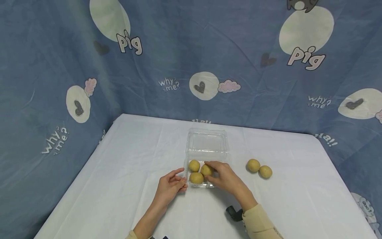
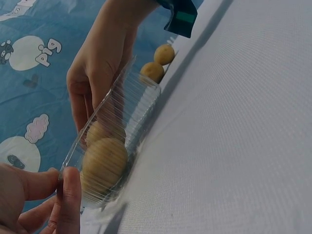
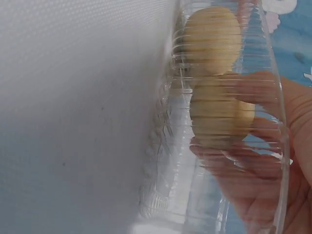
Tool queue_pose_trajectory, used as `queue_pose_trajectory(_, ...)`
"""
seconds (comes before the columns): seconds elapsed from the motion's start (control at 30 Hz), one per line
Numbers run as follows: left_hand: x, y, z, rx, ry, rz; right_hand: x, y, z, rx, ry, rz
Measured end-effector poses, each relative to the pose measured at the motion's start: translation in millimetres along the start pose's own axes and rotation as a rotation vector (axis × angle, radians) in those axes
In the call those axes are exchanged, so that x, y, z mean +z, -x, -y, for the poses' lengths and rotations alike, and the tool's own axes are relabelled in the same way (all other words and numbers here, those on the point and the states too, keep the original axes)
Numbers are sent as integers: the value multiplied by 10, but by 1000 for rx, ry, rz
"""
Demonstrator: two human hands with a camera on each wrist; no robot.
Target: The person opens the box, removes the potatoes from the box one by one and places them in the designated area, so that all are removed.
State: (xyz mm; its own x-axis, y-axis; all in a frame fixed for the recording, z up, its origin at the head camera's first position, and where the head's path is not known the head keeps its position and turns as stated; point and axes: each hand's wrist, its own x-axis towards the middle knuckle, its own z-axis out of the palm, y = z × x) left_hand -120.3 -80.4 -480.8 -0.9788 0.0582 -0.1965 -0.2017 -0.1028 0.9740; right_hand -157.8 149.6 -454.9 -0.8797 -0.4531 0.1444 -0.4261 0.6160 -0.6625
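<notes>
A clear plastic clamshell box [image 1: 208, 156] lies on the table with its lid folded back, away from me. Inside its base, on the left, are two yellow potatoes, one farther back [image 1: 194, 165] and one nearer [image 1: 196, 178]. My right hand [image 1: 224, 176] reaches in and grips a third potato [image 3: 209, 114], thumb on one side and fingers on the other, seen through the ribbed wall in the right wrist view. At the box's left side, my left hand [image 1: 170, 187] pinches the rim between thumb and finger, plain in the left wrist view.
Two more potatoes sit close together to the right of the box, one [image 1: 253, 165] behind the other [image 1: 265, 172]. A white cloth [image 1: 128, 159] covers the table. Behind and to the left hangs a blue printed curtain [image 1: 167, 49]. A dark wrist-worn device [image 1: 234, 213] shows by the right sleeve.
</notes>
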Motion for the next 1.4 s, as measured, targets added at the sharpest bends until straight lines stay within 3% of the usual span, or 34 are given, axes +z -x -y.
queue_pose_trajectory(1.4, 2, 6, -3, -1, 22, 3, -123, 213, -63, 10, -130, -85)
